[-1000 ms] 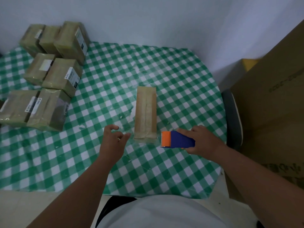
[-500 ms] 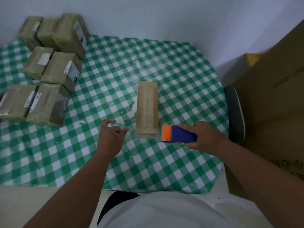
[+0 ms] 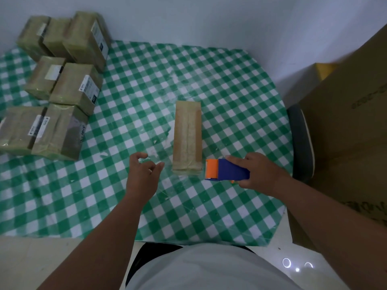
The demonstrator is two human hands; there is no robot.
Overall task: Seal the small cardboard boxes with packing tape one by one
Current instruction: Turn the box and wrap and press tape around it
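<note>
A narrow, long cardboard box lies on the green checked tablecloth, with tape along its top. My right hand grips a blue and orange tape dispenser just right of the box's near end. My left hand hovers left of that end, fingers loosely curled, holding nothing and apart from the box.
Several taped boxes are stacked at the table's back left. A large cardboard carton stands to the right, with a dark chair edge between it and the table. White walls close off the back.
Both hands have stayed near the box's near end. The view has shifted slightly. The dispenser has edged a little closer to the box.
</note>
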